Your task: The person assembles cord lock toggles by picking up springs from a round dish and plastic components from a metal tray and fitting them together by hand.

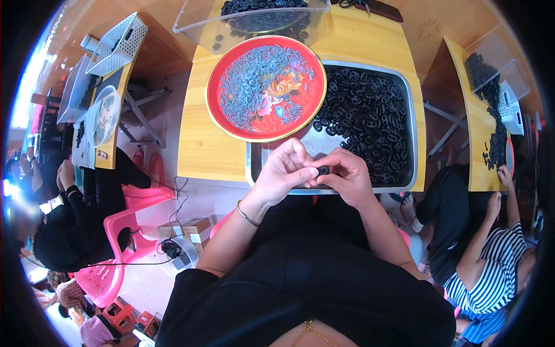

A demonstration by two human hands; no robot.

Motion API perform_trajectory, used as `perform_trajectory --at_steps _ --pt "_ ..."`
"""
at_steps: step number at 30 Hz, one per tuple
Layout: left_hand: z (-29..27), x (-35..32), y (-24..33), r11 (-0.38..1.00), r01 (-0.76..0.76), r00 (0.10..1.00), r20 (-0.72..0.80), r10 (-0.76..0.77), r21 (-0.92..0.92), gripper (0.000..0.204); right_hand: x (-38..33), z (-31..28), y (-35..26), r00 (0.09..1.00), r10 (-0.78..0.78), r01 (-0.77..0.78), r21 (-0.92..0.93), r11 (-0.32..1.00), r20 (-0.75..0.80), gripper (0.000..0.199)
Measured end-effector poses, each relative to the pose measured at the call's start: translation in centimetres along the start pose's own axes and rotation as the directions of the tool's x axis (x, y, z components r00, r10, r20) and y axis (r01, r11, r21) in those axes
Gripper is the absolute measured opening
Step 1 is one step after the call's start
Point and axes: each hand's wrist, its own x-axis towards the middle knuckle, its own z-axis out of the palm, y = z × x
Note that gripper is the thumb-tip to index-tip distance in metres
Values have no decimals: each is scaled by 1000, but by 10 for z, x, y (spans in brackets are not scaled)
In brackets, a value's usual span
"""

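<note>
My left hand (284, 170) and my right hand (348, 177) meet above the near edge of a metal tray (411, 144). Between their fingertips they pinch a small black oval piece with holes (324, 170). Whether the left fingers also hold something smaller is hidden. Many similar black pieces (370, 115) are heaped in the tray, mostly on its right side. Overlapping the tray's left part is a round red tray (215, 115) with a gold rim and a flower pattern, scattered with slim grey-blue pieces (248, 81).
Behind the red tray stands a clear plastic bin (199, 17) with more black pieces, on the yellow wooden table (193, 136). Co-workers sit at tables left and right. A pink chair (118, 231), cables and cardboard boxes (193, 227) are at the left.
</note>
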Motion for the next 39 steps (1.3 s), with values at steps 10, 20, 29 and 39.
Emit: perform_trajectory --at_steps 10,20,29,39 --pt "25 34 63 898 -141 981 -65 184 417 17 -1 -1 -6 990 14 21 250 968 -139 39" --pt "75 73 179 335 -455 829 255 498 825 15 -2 1 -5 994 -1 -3 -40 999 -112 29" --pt "150 7 164 661 -748 446 693 567 -60 23 -2 6 -3 997 4 -8 -50 999 -79 21" --pt "139 -44 168 677 -690 381 666 641 -257 25 -3 3 -1 997 15 -22 -93 995 -81 15"
